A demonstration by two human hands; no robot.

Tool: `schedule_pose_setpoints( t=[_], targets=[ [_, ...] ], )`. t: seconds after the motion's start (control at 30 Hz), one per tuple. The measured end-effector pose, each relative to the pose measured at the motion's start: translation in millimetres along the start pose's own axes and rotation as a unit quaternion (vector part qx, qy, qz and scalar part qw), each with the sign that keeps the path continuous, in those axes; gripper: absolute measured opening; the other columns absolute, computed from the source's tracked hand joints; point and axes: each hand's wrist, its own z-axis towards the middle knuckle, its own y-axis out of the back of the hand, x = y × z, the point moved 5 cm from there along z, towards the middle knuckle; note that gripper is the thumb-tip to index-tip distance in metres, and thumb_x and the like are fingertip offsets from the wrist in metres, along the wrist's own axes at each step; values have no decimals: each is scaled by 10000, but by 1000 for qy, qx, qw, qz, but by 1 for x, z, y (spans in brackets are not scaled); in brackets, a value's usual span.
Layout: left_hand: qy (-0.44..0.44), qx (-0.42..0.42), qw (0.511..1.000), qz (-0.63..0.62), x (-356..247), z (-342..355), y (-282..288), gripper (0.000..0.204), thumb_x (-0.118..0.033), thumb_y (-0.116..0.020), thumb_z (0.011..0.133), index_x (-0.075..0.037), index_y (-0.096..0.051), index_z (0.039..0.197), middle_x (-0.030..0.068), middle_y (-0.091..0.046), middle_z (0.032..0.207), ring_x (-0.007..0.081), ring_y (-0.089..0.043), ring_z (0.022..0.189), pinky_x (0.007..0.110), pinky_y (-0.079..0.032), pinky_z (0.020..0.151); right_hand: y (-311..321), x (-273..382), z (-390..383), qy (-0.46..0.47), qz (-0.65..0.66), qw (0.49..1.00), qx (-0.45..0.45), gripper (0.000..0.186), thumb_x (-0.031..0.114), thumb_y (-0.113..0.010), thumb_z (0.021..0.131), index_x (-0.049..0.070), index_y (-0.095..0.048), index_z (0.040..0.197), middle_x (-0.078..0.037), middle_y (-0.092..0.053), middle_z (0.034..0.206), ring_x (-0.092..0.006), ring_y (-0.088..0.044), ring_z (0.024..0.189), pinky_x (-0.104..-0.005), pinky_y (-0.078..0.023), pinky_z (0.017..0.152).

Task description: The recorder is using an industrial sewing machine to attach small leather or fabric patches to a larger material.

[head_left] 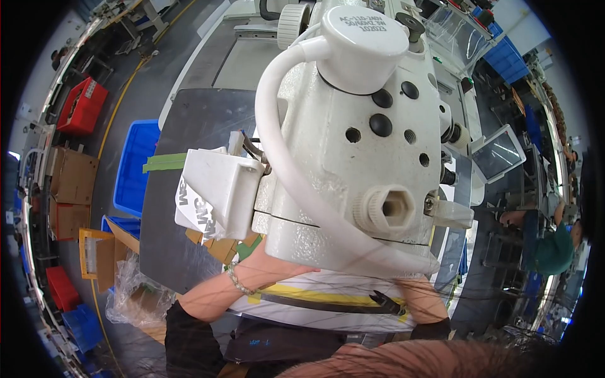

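A large white sewing machine head [302, 157] fills the middle, with a thick white cable [277, 151] curving down its front. My left hand [272, 266], a beaded bracelet at its wrist, reaches beneath the lower left of the head, where its fingers are hidden. From the lower right my right forearm [428, 301] goes up behind the cable's lower end; the machine covers that hand. Whatever either hand holds cannot be seen. Between my arms, a pair of small black snips [387, 303] lies at the table's near edge, by a strip of yellow tape [315, 293].
A white box-shaped part [217, 189] juts from the machine's left side above the dark tabletop [164, 246]. Beyond are a blue bin [135, 167], cardboard boxes [72, 176] and a clear plastic bag [135, 299]. On the right are a screen [498, 154] and a person in green [554, 249].
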Motion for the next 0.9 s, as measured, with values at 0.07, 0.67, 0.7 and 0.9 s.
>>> schedule_pose_setpoints(
  t=[0.07,0.67,0.7,0.9],
  targets=[
    [-10,-4,998,63,-3,-3,4,573,-454,-640,825,-150,-511,1293,35,-528,1306,229,-415,1270,366,-297,1082,-3,3,3,7,11,1000,-5,360,101,-625,697,74,-625,1056,-93,-623,1106,-265,-603,1019,-384,-500,820],
    [43,153,942,294,-11,-5,5,568,-556,-440,915,-229,-423,1379,-32,-463,1385,186,-357,1300,406,-265,1023,6,9,4,44,58,995,-65,273,153,-597,658,31,-597,902,-164,-607,1020,-317,-594,964,-449,-441,798],
    [-25,68,945,320,-17,-5,9,567,-553,-436,917,-230,-420,1383,-37,-456,1392,181,-353,1302,416,-255,1028,4,6,0,44,48,996,-68,274,155,-598,656,33,-598,902,-163,-607,1017,-317,-594,965,-447,-441,799],
    [5,45,995,84,-16,-8,17,551,-534,-427,928,-233,-412,1390,-24,-427,1417,184,-319,1322,457,-200,1069,-5,2,-3,60,44,994,-79,270,163,-602,651,36,-600,890,-155,-606,1013,-317,-589,972,-449,-435,819]
  ],
)
